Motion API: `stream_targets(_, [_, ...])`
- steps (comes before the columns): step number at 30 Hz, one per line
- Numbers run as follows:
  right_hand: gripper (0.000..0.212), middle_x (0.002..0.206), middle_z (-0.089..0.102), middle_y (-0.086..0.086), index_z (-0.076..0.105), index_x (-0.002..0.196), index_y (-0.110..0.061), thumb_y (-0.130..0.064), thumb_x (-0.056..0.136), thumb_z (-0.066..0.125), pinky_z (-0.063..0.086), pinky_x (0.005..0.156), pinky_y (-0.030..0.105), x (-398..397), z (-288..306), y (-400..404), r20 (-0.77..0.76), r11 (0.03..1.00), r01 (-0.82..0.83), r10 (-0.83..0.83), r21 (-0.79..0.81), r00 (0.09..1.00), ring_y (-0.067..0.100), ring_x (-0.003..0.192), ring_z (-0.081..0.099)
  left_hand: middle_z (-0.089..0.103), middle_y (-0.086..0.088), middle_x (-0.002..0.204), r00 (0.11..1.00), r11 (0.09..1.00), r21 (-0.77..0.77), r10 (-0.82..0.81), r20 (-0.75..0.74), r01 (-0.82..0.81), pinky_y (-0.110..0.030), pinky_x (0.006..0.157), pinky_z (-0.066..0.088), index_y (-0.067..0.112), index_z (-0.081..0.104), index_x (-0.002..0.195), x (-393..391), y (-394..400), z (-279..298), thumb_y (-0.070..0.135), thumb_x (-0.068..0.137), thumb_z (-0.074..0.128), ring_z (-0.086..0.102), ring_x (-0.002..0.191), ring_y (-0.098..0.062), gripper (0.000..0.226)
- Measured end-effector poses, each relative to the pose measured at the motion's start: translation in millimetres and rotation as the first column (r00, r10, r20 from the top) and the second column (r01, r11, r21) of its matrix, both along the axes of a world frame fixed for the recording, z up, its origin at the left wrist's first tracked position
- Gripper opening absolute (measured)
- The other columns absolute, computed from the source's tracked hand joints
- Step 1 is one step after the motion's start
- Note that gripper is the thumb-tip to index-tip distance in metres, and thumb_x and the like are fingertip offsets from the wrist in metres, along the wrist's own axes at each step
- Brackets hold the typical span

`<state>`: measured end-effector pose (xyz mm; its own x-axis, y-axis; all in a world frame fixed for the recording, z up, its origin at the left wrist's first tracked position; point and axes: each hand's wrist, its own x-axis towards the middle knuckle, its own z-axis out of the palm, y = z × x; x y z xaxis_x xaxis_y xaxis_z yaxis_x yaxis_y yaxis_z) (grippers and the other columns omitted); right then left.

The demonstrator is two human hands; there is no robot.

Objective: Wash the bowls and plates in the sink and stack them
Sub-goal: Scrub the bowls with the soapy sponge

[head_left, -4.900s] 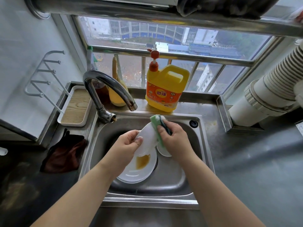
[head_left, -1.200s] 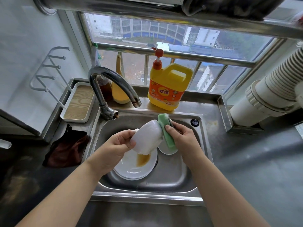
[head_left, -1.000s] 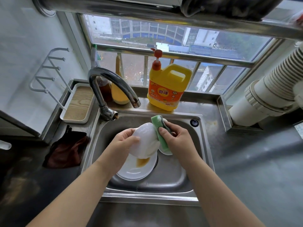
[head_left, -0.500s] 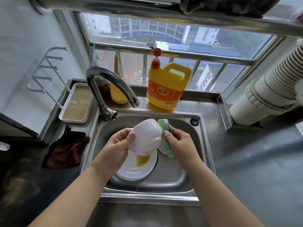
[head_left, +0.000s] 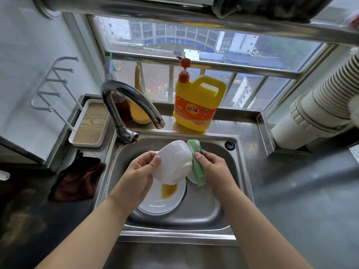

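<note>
Left hand (head_left: 140, 171) grips the white bowl (head_left: 172, 162) by its rim, tilted above the sink (head_left: 236, 171). Right hand (head_left: 215, 167) clamps the green sponge (head_left: 197, 167) against the bowl's far side. A stained plate (head_left: 161, 199) lies below both hands.

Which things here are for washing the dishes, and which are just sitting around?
For the washing: white bowl in the left hand; green sponge in the right hand; stained plate; sink; tap; yellow soap jug.

Just lying about: wooden tray; dark cloth; white hose.
</note>
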<state>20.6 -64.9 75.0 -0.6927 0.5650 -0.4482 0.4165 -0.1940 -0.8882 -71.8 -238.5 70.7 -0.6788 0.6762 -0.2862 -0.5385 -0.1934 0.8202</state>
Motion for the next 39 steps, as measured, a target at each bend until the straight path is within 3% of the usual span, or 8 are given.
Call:
stream_targets(7, [0.036,0.105,0.070,-0.007,0.061,0.125,-0.019,-0.022,0.090,0.065,0.051,0.077,0.019,6.2,-3.0,-7.5,-0.058,1.000,0.014,-0.013,0.009,0.998,0.008,0.095,0.066,0.068,-0.002,0.075,0.990,0.989,-0.123,-0.091,-0.108,0.078,-0.017,0.064,0.050,0.014,0.074,0.079,-0.7,-2.6,-7.6,0.050,0.052,0.088,0.062,0.068,-0.011,0.047])
stream_targets(15, [0.039,0.113,0.064,-0.010,0.061,0.126,-0.020,-0.026,0.088,0.066,0.046,0.092,0.017,6.6,10.7,-18.9,-0.067,0.861,-0.141,0.198,0.489,0.978,0.004,0.104,0.059,0.069,-0.005,0.087,0.961,0.963,-0.214,-0.204,-0.185,0.163,-0.020,0.073,0.051,0.000,0.063,0.108,-0.9,-3.4,-10.2,0.017,0.077,0.061,0.063,0.081,-0.014,0.036])
stream_targets(18, [0.038,0.110,0.065,-0.010,0.060,0.128,-0.024,-0.028,0.090,0.062,0.045,0.082,0.009,3.7,7.8,-6.1,-0.022,0.912,-0.105,0.124,0.397,0.992,0.006,0.101,0.060,0.068,-0.009,0.092,0.982,0.988,-0.097,-0.133,-0.137,0.120,-0.024,0.078,0.051,0.002,0.065,0.105,0.2,-5.1,-8.4,0.023,0.072,0.076,0.062,0.086,-0.018,0.041])
stream_targets(22, [0.036,0.109,0.069,-0.007,0.062,0.126,-0.024,-0.031,0.091,0.060,0.053,0.089,0.030,5.2,-4.9,1.5,0.022,0.980,-0.052,0.048,0.194,0.999,0.015,0.104,0.064,0.066,-0.012,0.095,0.998,0.998,0.000,-0.059,-0.017,0.059,-0.024,0.078,0.052,0.002,0.065,0.107,-4.4,-4.3,-9.6,0.038,0.052,0.091,0.062,0.088,-0.019,0.071])
stream_targets(26, [0.039,0.112,0.067,-0.010,0.061,0.127,-0.023,-0.027,0.088,0.065,0.050,0.092,0.023,6.9,6.4,-11.7,-0.082,0.950,-0.087,0.117,0.298,0.990,0.006,0.103,0.062,0.069,-0.009,0.090,0.995,0.990,-0.121,-0.082,-0.064,0.074,-0.029,0.079,0.048,0.002,0.065,0.105,-0.9,-2.6,-16.4,0.021,0.072,0.072,0.061,0.085,-0.019,0.039])
stream_targets(29, [0.039,0.115,0.062,-0.012,0.062,0.126,-0.019,-0.024,0.087,0.065,0.044,0.095,0.018,1.2,16.5,-19.9,-0.108,0.874,-0.136,0.209,0.466,0.972,0.003,0.106,0.057,0.069,-0.012,0.092,0.995,0.991,-0.105,-0.089,-0.046,0.084,-0.030,0.080,0.049,0.001,0.065,0.106,3.3,0.4,-20.9,0.037,0.059,0.087,0.062,0.085,-0.021,0.063])
stream_targets(33, [0.037,0.108,0.065,-0.010,0.062,0.126,-0.022,-0.027,0.089,0.063,0.047,0.088,0.019,0.0,3.9,-8.7,-0.011,0.914,-0.097,0.110,0.394,0.994,0.007,0.101,0.059,0.069,-0.010,0.092,0.997,0.994,-0.092,-0.060,-0.044,0.055,-0.025,0.077,0.052,0.004,0.068,0.102,1.9,2.2,-19.0,0.046,0.045,0.092,0.063,0.085,-0.019,0.075])
stream_targets(39, [0.029,0.104,0.070,-0.006,0.067,0.117,-0.026,-0.031,0.089,0.064,0.048,0.076,0.022,26.0,-37.5,0.5,0.165,0.986,-0.084,0.061,0.141,0.984,0.011,0.095,0.064,0.070,-0.007,0.092,0.990,0.981,-0.147,-0.135,-0.038,0.128,-0.020,0.076,0.052,0.005,0.069,0.103,-4.5,3.9,-17.1,0.027,0.068,0.080,0.063,0.086,-0.015,0.043])
